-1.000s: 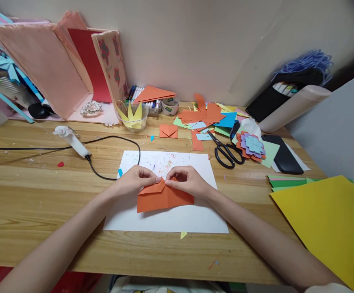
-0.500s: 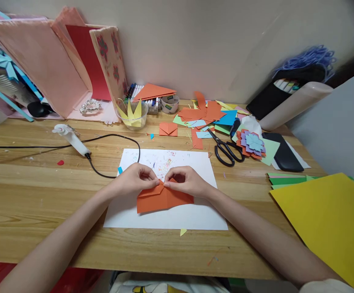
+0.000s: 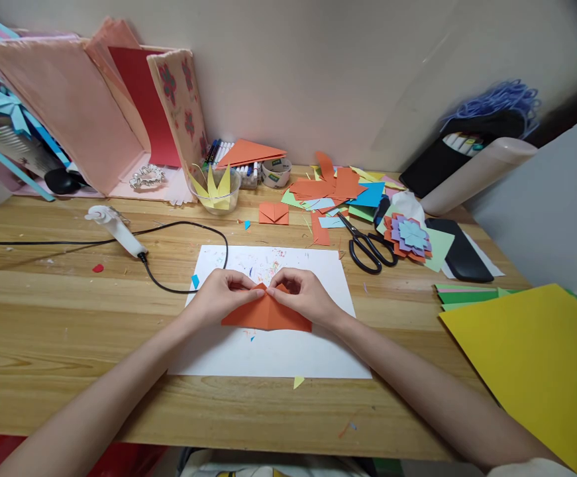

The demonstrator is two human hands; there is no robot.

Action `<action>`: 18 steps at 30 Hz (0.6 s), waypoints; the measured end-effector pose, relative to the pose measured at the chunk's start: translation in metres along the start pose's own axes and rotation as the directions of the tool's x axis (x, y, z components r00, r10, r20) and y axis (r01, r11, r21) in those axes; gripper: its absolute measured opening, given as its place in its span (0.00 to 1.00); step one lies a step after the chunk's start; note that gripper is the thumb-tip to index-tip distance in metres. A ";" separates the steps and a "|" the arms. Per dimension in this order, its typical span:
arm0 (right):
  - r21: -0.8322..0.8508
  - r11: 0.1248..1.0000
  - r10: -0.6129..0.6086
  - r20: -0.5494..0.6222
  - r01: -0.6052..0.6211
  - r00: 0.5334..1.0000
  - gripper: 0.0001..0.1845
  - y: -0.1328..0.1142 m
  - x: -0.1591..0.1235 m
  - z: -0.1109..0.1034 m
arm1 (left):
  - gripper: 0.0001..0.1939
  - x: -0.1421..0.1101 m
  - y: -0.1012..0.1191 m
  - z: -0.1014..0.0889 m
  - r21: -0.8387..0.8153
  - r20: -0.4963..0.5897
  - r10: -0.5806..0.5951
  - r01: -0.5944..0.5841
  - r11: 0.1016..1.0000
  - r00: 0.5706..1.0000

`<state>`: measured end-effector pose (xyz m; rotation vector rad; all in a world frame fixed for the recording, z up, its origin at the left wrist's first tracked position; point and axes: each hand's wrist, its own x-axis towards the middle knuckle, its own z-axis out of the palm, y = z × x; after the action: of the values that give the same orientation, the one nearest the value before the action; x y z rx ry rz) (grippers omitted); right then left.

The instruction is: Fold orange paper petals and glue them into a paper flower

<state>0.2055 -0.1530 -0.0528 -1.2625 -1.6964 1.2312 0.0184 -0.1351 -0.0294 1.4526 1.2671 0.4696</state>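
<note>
Desk (image 3: pixel 44 331) | white sheet (image 3: pixel 268 358) on it | orange paper (image 3: pixel 268 315) over sheet: centre crease in, folding looks unfinished | left hand (image 3: pixel 223 298), right hand (image 3: pixel 301 295): both pinching its top edge | small folded packet (image 3: pixel 273 213) behind, seemingly complete

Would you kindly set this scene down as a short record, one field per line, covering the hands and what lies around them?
Left hand: pinching the top of the orange paper near its middle
Right hand: pinching the same edge, just beside the left
Beneath: white sheet on a wooden table
Left side: white corded tool
Beyond the sheet: small folded orange piece, black-handled scissors
Right side: large yellow sheet
</note>
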 end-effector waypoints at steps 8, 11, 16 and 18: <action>0.098 0.992 -0.085 0.080 0.078 0.993 0.05 -0.001 -0.001 -0.002 | 0.12 -0.006 0.000 0.009 0.001 0.056 0.095 -0.095 0.995 0.994; 0.104 0.992 -0.076 0.088 0.067 0.993 0.06 -0.001 0.000 -0.003 | 0.13 -0.008 0.000 0.012 0.019 0.061 0.136 -0.138 0.990 0.989; 0.121 0.992 -0.036 0.086 0.025 0.996 0.08 0.001 0.001 -0.002 | 0.12 -0.007 -0.001 0.014 0.055 0.015 0.176 -0.176 0.983 0.984; 0.146 0.989 -0.025 0.063 0.015 0.998 0.08 0.002 0.002 -0.002 | 0.11 -0.006 -0.001 0.013 0.048 -0.024 0.187 -0.185 0.982 0.982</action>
<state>0.2072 -0.1505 -0.0540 -1.1269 -1.6280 1.3710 0.0267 -0.1467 -0.0325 1.6162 1.1757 0.5912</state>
